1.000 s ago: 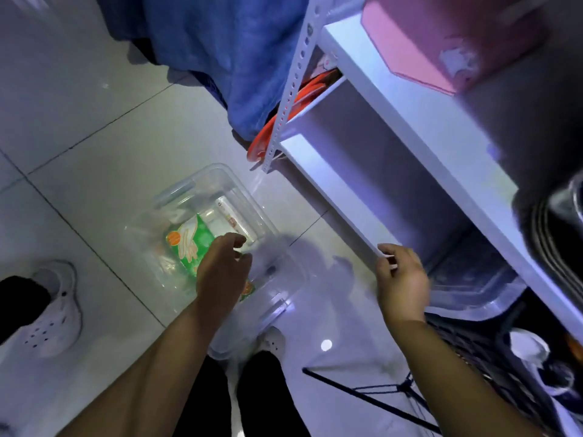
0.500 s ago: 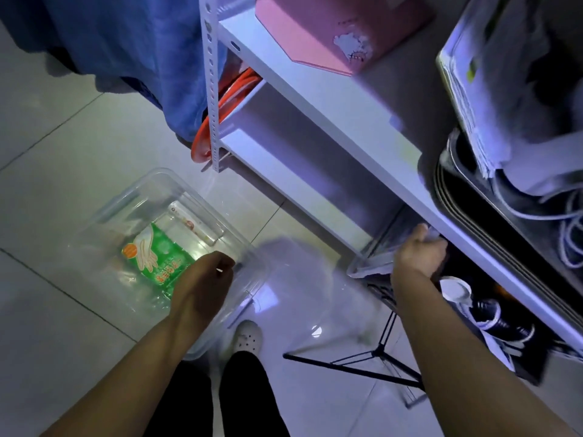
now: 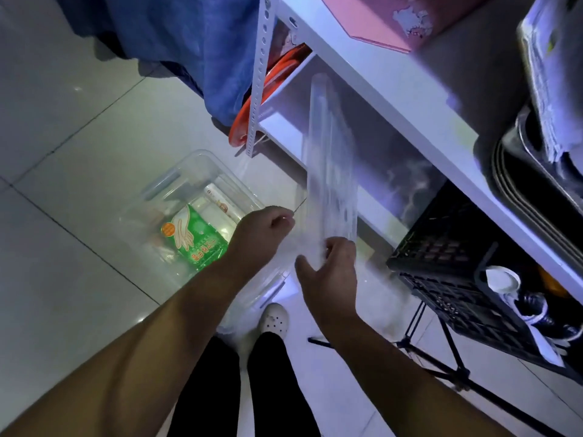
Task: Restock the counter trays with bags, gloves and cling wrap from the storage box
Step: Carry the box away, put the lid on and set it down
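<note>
A clear storage box (image 3: pixel 176 178) stands open on the tiled floor. Inside it lie a green glove packet (image 3: pixel 195 238) and a long white cling wrap carton (image 3: pixel 217 200). My right hand (image 3: pixel 331 279) grips the lower end of a clear plastic lid (image 3: pixel 331 171), which stands almost upright and blurred in front of the shelf. Curled into a fist over the box's near right corner, my left hand (image 3: pixel 262 238) meets the lid's left edge with its fingers.
A white metal shelf unit (image 3: pixel 378 89) runs along the right with a pink box (image 3: pixel 378 20) on top. Under it sit a black crate (image 3: pixel 457 272) and an orange coil (image 3: pixel 277 74). A blue cloth (image 3: pixel 189 42) hangs at the back. Black tripod legs (image 3: pixel 441 370) cross the floor.
My right hand has pulled the clear lid out from under the shelf and swung it up between my hands. My left hand has risen from the box rim to the lid.
</note>
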The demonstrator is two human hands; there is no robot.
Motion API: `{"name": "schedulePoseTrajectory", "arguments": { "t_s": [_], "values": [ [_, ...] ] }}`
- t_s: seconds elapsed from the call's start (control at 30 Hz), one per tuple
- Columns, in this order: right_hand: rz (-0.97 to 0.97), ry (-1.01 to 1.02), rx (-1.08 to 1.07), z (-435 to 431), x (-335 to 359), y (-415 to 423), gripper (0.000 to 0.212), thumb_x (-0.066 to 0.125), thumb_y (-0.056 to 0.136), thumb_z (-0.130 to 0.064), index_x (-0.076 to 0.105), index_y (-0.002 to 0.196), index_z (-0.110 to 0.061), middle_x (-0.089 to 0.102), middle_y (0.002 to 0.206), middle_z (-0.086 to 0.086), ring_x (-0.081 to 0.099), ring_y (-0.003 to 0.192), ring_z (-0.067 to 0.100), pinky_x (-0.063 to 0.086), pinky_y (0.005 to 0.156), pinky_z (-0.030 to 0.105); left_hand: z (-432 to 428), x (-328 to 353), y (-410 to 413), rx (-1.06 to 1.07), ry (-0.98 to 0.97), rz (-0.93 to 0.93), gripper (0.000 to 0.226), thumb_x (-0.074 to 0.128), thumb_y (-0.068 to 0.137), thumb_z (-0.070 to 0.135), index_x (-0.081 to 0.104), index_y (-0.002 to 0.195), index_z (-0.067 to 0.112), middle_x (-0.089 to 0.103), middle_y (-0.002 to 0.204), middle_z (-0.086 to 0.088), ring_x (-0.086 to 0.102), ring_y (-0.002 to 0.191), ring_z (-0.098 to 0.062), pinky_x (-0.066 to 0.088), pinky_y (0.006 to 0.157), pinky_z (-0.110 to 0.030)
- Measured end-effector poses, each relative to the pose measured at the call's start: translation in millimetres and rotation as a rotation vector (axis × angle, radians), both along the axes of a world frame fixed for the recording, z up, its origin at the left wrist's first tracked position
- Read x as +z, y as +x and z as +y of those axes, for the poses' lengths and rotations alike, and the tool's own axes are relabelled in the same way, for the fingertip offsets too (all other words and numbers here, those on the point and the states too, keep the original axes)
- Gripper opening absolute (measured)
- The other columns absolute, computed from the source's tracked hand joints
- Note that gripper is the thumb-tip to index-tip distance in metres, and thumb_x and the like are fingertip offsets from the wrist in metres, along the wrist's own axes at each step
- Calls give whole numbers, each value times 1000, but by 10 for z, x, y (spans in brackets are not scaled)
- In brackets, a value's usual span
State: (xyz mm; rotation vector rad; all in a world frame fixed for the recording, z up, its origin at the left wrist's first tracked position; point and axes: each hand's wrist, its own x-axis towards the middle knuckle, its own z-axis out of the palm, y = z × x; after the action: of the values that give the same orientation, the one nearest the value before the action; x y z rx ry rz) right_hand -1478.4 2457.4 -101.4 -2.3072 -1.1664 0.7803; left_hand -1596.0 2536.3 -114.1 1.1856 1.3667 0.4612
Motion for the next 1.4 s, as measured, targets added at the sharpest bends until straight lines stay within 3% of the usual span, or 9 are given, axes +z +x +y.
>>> {"name": "schedulePoseTrajectory", "arguments": {
  "t_s": [0.1,0.3,0.37,0.73,0.97,1.03,1.13,1.23,1.4],
  "values": [
    [-19,-75,196,-213,-24,-282,45,73,72,-33,46,104,-17,43,97,-7,50,80,12,43,70,24,77,62,-140,147,-183,-75,56,66,66,43,57,113,14,69,90,-4,67,90,-25,55,83,-51],
    [48,-104,734,-407,-187,-445,47,67,79,-46,55,110,-14,57,106,3,58,90,20,52,78,37,-97,-106,-654,338,-248,-14,6,64,79,4,64,73,2,68,75,-20,67,72,-35,57,77,-47],
    [-19,-61,782,-361,-304,-396,39,68,81,-37,60,107,-9,62,103,9,61,89,26,52,79,40,-249,-207,-896,569,-330,-207,26,57,80,-9,63,65,12,65,66,-12,64,58,-23,54,65,-36],
    [-348,-401,524,68,-1403,-28,35,52,94,-23,50,126,-8,54,126,16,53,112,31,45,96,39,-940,-1196,-1654,869,-484,-273,20,55,85,-8,51,71,6,61,78,-16,61,78,-24,50,84,-31],
    [-368,-556,520,-36,-2034,-122,51,51,94,-23,32,137,-4,40,133,21,48,115,38,44,91,47,-1217,-2014,-1599,831,-464,166,32,55,86,3,39,59,7,33,59,-10,35,54,-20,30,59,-34],
    [-337,-598,397,-80,-2209,-155,58,55,92,-25,27,137,-1,38,133,24,49,114,42,45,91,48,-1216,-2174,-1572,799,-451,356,20,55,87,11,53,70,-1,48,62,-20,54,53,-21,37,59,-34],
    [-142,-692,48,-114,-2484,-153,65,60,89,-29,27,133,6,39,134,29,45,117,45,40,95,49,-1222,-2438,-1564,708,-496,519,37,51,90,18,56,111,-12,62,110,-31,60,102,-39,45,86,-40],
    [161,-647,-273,-139,-2694,-137,71,66,86,-26,25,134,6,45,133,28,48,118,44,41,102,48,-1233,-2643,-1517,653,-493,584,39,50,90,18,54,109,-15,59,112,-36,57,103,-44,44,88,-44],
    [53,-503,-227,-49,-2770,-15,57,59,89,-22,33,137,-6,55,126,24,55,110,41,44,91,41,-1236,-2768,-1418,636,-507,607,39,51,92,21,55,109,-15,60,111,-34,57,103,-43,44,87,-43]
  ]
}}
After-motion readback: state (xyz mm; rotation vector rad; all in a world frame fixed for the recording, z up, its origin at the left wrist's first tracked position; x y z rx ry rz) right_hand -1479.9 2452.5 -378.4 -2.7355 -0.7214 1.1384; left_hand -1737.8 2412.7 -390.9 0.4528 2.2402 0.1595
